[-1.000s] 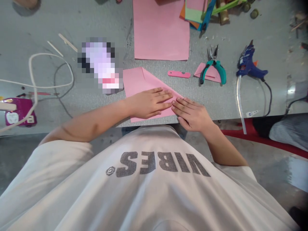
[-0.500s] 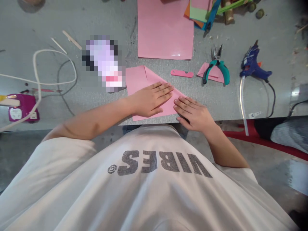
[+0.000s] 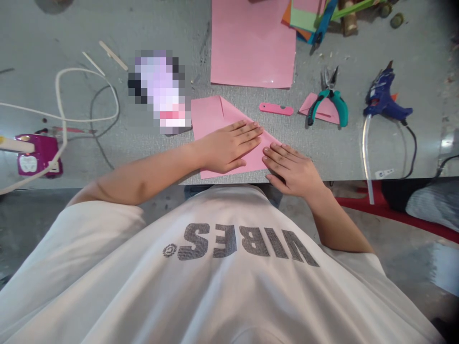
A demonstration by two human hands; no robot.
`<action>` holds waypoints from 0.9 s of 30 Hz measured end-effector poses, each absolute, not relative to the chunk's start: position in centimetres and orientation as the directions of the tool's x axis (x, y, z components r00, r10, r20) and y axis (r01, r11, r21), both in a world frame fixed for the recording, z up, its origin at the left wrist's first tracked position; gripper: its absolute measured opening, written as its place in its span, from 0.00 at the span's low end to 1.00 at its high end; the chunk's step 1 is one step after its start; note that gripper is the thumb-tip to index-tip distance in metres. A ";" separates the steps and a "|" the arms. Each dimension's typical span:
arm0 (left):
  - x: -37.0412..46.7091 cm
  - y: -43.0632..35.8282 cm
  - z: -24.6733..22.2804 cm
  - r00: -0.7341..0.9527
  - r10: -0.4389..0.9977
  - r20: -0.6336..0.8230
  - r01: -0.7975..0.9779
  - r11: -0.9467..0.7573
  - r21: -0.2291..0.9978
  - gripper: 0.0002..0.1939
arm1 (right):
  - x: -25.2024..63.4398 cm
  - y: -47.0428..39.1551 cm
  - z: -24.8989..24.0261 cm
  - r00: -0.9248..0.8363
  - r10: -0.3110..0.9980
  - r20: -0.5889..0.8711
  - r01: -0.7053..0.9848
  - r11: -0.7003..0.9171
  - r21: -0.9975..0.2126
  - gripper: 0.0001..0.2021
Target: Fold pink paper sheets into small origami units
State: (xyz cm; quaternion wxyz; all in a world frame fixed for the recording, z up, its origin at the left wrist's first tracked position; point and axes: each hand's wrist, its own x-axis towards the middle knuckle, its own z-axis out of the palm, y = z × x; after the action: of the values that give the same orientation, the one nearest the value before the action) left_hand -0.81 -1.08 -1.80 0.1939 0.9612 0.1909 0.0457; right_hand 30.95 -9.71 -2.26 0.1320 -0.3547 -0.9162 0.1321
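Observation:
A pink sheet of paper (image 3: 208, 114) lies at the table's near edge, its right side folded over along a slanting crease. My left hand (image 3: 233, 145) rests flat on the folded part, fingers stretched toward the crease. Palm down, my right hand (image 3: 292, 167) presses on the lower right corner of the paper with its fingers extended and hides that corner. Just beyond the fold is a pink craft knife (image 3: 276, 109). To its right, teal-handled pliers (image 3: 339, 107) lie over a small pink paper piece (image 3: 311, 102).
Larger pink sheets (image 3: 253, 48) lie farther back, near coloured papers (image 3: 304, 19) and a blue cutting tool (image 3: 324, 26). A blue glue gun (image 3: 385, 98) is at right. A blurred-out phone-like item (image 3: 159, 86), white cable (image 3: 60, 102) and purple power socket (image 3: 39, 153) are at left.
The whole scene has shifted slightly to the right in the view. Both hands stay flat on the folded pink paper, with no clear movement against it.

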 end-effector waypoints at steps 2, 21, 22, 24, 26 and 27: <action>-0.8 -1.1 -1.6 0.922 0.386 0.009 0.350 -0.845 0.405 0.41 | 30.9 -9.7 -2.3 -0.710 0.692 0.132 0.620 0.702 -0.349 0.28; -0.9 -1.1 -1.4 0.922 0.385 0.037 0.344 -0.858 0.381 0.40 | 30.9 -9.5 -2.1 -0.730 0.663 0.167 0.604 0.740 -0.296 0.25; -0.8 -1.2 -1.4 0.922 0.386 0.035 0.345 -0.860 0.376 0.40 | 30.9 -9.5 -2.1 -0.727 0.668 0.159 0.609 0.735 -0.299 0.25; -0.9 -1.2 -1.4 0.922 0.386 0.034 0.348 -0.862 0.370 0.40 | 30.9 -9.5 -2.1 -0.726 0.670 0.156 0.612 0.733 -0.297 0.24; -0.9 -1.1 -1.5 0.921 0.387 0.038 0.346 -0.862 0.369 0.40 | 30.9 -9.5 -2.1 -0.726 0.671 0.151 0.614 0.731 -0.298 0.24; -1.0 -1.1 -1.6 0.921 0.387 0.042 0.345 -0.862 0.371 0.40 | 30.9 -9.5 -2.1 -0.724 0.675 0.145 0.617 0.727 -0.303 0.23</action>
State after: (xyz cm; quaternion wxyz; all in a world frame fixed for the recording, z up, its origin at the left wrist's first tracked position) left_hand -0.97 -1.15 -1.56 0.1814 0.9632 0.1900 0.0577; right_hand 30.88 -9.48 -2.09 0.1234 -0.3505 -0.9209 0.1175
